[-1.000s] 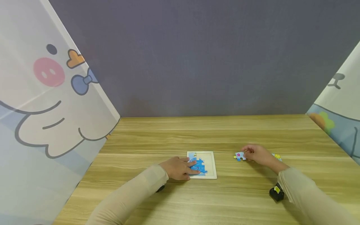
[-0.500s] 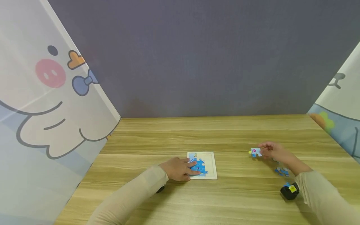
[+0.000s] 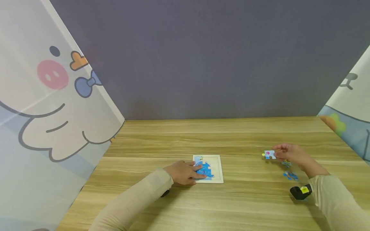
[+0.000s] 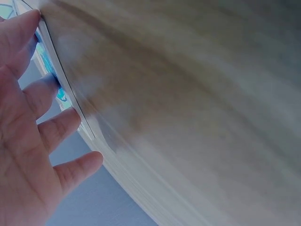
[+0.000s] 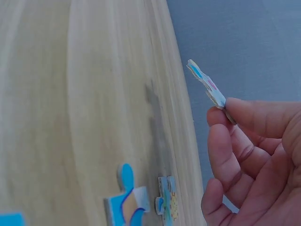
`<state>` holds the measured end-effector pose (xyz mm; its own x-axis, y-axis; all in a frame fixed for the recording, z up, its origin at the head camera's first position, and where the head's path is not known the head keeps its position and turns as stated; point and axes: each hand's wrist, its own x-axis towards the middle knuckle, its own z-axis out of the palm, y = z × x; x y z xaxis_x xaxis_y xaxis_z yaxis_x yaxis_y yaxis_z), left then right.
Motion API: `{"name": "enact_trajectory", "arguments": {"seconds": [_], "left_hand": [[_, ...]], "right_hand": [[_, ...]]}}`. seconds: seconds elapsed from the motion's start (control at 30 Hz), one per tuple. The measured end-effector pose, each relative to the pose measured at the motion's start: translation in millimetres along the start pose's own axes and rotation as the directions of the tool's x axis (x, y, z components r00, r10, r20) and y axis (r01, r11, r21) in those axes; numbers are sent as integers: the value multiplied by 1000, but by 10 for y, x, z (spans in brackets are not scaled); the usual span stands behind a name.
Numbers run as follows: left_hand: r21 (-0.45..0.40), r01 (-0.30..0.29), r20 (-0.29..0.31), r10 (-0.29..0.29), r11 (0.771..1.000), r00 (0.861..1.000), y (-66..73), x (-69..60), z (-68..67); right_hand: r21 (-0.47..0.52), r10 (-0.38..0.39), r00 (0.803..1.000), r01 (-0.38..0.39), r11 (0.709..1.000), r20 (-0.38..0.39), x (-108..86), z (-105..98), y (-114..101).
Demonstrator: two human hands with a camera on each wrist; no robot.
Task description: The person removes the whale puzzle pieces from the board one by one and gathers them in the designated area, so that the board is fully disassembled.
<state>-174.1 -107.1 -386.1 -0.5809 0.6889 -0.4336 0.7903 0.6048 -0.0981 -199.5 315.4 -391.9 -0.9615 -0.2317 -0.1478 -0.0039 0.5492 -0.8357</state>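
Note:
My left hand (image 3: pixel 182 173) lies spread with straight fingers on the left side of a square puzzle frame (image 3: pixel 221 170). Blue joined puzzle pieces (image 3: pixel 206 170) fill the frame's left part, partly hidden under the fingers; its right part shows bare board. Off to the right, my right hand (image 3: pixel 292 154) pinches a puzzle piece (image 3: pixel 269 154) by one edge, between thumb and fingertips. That piece is pale blue with a pink swirl and a yellow tab. In the right wrist view the held piece (image 5: pixel 207 84) is tilted and raised above the wooden table.
Below the right hand lie a blue puzzle piece (image 3: pixel 290 175) and a piece with yellow on it (image 3: pixel 286 163). Another blue piece (image 5: pixel 11 219) shows at the right wrist view's lower left. A grey panel (image 3: pixel 202 64) borders the wooden table (image 3: pixel 162 138) at the back.
My right hand has moved to the right with the pinched puzzle piece, uncovering loose pieces on the table. The left hand has stayed on the puzzle frame.

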Motion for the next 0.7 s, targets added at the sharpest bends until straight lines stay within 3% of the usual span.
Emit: {"name": "enact_trajectory", "arguments": {"seconds": [0.27, 0.7], "left_hand": [[2, -2, 6, 2, 1000, 1000, -8, 10, -7], [-11, 22, 62, -22, 1000, 998, 22, 11, -44]], "right_hand": [[21, 9, 999, -10, 1000, 36, 23, 37, 80], [-75, 59, 997, -56, 996, 46, 52, 69, 62]]}}
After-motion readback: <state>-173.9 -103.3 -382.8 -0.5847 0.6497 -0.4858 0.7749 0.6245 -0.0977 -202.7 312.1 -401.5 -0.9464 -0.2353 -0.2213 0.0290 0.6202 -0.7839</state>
